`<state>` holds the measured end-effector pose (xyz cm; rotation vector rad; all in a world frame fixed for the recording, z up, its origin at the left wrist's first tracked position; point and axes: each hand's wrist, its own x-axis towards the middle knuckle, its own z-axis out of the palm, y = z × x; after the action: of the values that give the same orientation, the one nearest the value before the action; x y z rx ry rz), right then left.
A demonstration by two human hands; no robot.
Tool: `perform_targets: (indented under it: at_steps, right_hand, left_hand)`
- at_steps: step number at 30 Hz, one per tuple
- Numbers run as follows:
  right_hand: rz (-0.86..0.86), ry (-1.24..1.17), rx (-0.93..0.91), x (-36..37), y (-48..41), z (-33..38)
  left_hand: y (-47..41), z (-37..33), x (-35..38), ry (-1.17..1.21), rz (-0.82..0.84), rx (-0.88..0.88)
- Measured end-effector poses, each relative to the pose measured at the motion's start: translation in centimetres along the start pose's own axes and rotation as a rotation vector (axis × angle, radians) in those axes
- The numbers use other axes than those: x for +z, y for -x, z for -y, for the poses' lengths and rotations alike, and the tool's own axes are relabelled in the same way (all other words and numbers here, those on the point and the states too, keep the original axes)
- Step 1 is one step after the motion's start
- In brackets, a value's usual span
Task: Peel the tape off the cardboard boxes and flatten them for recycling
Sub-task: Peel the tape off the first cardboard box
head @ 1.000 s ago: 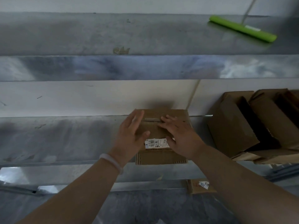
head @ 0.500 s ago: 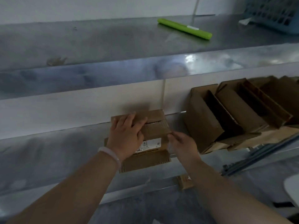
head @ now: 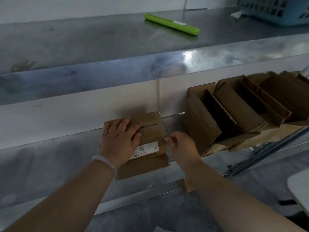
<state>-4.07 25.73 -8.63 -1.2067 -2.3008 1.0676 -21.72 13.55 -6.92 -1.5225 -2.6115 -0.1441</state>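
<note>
Head view — left grip point(head: 119, 139) flat on box point(head: 151, 132); right grip point(head: 182, 146) curled — hold unclear.

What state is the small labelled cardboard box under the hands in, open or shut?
Shut: on the labelled cardboard box, the top flaps lie flat, meeting at a seam, under the left hand.

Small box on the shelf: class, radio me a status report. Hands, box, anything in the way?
Left hand flat on small box. Right hand pinches its right edge; tape unclear. Opened boxes alongside, apart.

White label point(head: 145, 150) on the cardboard box point(head: 150, 131) — print too blurred to read.
</note>
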Motion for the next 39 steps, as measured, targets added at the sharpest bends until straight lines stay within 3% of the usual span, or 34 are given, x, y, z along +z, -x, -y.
perform_targets:
  at_steps: [7,15,19,27,34,39]
  right_hand:
    - [0.091,-0.315,0.070,-1.3,-0.5,-0.2]
    - [-0.008,-0.288,0.064,-3.8,-4.1,1.8]
    - [0.076,-0.602,0.119,-4.3,-5.4,3.0]
    - [0.325,-0.164,-0.085,-5.3,-5.1,2.0]
    - [0.038,-0.037,-0.274,-4.0,-5.2,2.0]
    - [0.082,0.184,-0.527,-3.8,-4.8,1.3]
  left_hand:
    - [0.2,-0.2,-0.4,-0.009,0.002,-0.002]
    - [0.7,0.0,-0.6,0.037,-0.054,0.041]
    - [0.7,0.3,-0.7,0.042,-0.037,0.051]
    - [0.4,0.7,-0.5,0.032,0.024,0.013]
    - [0.4,0.8,-0.5,0.065,0.022,0.008]
    - [0.4,0.8,-0.6,0.084,0.021,0.024]
